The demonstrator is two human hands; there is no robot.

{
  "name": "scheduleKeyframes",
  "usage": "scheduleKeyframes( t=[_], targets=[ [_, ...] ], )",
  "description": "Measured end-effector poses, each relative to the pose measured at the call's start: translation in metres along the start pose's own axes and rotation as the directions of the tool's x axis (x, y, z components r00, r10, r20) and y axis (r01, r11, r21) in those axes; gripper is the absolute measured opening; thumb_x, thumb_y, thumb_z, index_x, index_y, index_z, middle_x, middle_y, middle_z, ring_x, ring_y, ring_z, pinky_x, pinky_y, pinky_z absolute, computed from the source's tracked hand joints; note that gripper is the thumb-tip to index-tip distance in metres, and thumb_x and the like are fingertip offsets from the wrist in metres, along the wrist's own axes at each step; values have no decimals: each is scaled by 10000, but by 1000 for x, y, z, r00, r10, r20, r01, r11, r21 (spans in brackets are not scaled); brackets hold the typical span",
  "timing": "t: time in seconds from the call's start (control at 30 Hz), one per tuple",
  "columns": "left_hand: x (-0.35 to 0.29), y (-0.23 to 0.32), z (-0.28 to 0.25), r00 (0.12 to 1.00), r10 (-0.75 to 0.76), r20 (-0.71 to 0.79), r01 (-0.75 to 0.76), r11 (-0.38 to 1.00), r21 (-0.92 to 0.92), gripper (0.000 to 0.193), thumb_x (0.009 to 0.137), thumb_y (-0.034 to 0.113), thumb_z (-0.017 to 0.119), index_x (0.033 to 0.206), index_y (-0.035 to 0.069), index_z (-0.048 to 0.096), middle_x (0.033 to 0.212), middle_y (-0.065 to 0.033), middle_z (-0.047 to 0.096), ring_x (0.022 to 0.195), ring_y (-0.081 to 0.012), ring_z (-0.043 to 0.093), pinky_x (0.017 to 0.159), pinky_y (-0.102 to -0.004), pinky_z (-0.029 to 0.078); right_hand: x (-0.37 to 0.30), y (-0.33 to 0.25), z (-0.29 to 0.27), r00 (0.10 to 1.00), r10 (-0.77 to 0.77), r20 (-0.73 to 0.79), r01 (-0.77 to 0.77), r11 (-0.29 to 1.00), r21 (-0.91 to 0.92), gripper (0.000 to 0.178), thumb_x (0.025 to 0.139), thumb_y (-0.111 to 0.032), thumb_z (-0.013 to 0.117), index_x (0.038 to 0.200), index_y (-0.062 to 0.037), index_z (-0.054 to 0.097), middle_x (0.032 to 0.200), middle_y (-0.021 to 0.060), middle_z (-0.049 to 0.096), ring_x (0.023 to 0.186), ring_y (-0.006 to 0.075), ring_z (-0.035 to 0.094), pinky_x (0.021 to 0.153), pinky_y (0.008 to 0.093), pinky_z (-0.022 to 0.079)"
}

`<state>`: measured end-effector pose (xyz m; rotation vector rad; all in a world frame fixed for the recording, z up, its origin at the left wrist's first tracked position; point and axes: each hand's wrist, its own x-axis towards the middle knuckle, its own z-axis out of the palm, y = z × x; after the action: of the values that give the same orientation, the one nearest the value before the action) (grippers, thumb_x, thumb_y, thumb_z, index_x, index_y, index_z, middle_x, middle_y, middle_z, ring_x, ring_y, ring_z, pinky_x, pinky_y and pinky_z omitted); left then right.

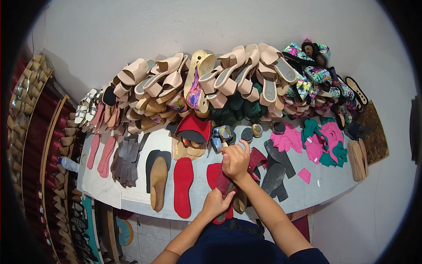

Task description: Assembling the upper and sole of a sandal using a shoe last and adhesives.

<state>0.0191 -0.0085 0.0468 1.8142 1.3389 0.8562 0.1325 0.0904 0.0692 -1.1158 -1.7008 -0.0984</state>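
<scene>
My left hand point(215, 204) is closed round a dark red shoe piece point(225, 182) near the table's front edge. Just above it, my right hand point(236, 160) bends over the upper end of that piece with its fingers pinched. What the right fingers hold is hidden; a small pale tip shows beside them. A red sole point(183, 187) lies flat to the left, and another red piece point(212, 172) is partly covered by my hands. Beneath my hands a wooden shoe last point(240, 202) is partly visible. A dark red upper point(256, 163) lies right of my right wrist.
Small paint-smeared jars point(225, 132) stand beyond my right hand. A wooden last point(158, 180) rests on dark sheets at left. Grey cut pieces point(274, 176) and pink scraps point(285, 137) lie at right. Beige heeled sandals point(228, 79) are heaped along the wall; shelves of lasts point(26, 94) stand left.
</scene>
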Motion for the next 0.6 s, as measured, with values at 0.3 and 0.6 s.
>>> scheduleKeyframes(
  t=[0.3,0.6],
  targets=[
    [-3,-14,7,997,-78,8,78,981,-176,333,730,216,617,938,-25,519,623,-174,579,523,-295,574,490,-357,440,-4,31,14,573,741,350,-691,208,692,640,911,-455,155,710,11,546,629,80,557,623,148,531,661,248,400],
    [1,-9,6,981,-173,83,189,947,-260,318,738,180,605,962,-26,512,691,-156,612,576,-228,610,538,-312,464,-5,18,-20,980,191,47,-191,981,-19,277,868,-166,347,786,4,550,712,105,547,710,253,515,724,343,364]
  ],
)
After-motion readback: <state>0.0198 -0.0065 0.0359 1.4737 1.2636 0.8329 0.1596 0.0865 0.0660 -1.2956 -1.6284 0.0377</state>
